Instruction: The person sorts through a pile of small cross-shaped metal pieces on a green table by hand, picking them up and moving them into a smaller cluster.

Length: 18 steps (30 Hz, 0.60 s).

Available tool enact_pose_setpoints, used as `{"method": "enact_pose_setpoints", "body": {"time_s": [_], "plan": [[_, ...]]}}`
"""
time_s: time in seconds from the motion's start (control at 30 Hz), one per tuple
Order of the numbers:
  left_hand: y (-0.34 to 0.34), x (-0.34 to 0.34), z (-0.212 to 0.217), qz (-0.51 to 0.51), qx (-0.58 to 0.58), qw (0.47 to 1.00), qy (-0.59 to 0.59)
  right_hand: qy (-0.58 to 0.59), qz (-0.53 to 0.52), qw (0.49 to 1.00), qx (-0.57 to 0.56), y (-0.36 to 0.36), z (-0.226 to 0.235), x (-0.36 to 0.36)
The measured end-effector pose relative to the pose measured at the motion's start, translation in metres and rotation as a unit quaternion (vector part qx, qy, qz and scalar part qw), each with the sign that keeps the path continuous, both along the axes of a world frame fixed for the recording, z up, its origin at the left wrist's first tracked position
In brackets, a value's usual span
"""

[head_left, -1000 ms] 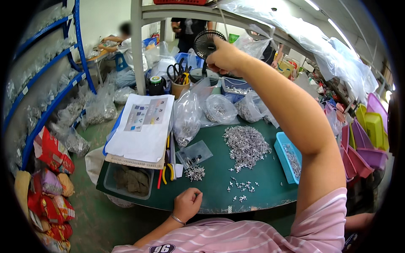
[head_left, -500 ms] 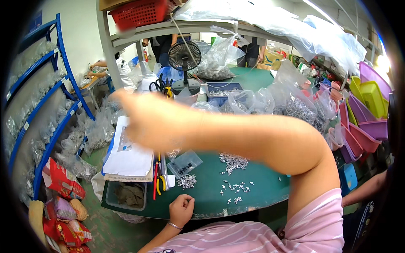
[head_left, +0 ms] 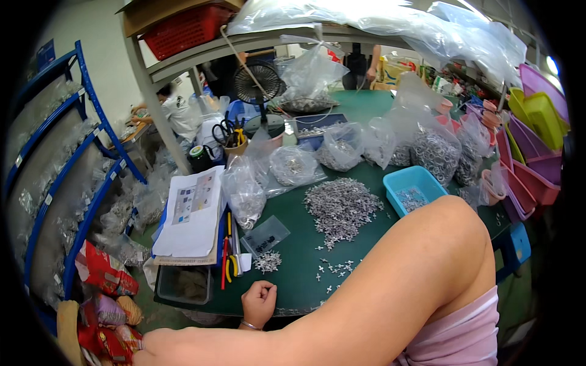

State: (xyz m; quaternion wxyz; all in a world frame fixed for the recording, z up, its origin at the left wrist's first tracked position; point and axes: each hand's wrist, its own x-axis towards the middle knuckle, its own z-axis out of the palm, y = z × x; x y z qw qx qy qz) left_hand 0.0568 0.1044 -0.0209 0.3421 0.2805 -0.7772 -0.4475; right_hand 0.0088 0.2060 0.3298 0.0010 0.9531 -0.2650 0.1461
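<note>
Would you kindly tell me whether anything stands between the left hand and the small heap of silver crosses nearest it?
Nothing visible does: only bare green tabletop lies between the left hand and the small heap. The clear plastic bag lies beyond the heap, and the yellow-handled tool lies to the heap's left.

Large pile on table; tray right

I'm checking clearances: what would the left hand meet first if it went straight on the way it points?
Probably the small pile of silvery cross-shaped pieces ahead of the left hand, though depth is unclear.
</note>
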Motion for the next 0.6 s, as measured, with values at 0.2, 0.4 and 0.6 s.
{"method": "enact_pose_setpoints", "body": {"time_s": [0.2,0.4,0.6], "plan": [[-0.005,0.001,-0.018,0.025,0.009,1.000,0.002,-0.108,-0.100,0.987,-0.056,0.068,-0.044,-0.064],[0.003,-0.002,0.010,-0.017,-0.044,0.999,-0.002,-0.146,-0.459,0.838,-0.255,0.134,-0.136,-0.154],[0.006,-0.008,0.015,-0.025,-0.070,0.997,-0.008,-0.313,-0.723,0.568,-0.236,0.209,-0.236,-0.178]]}}
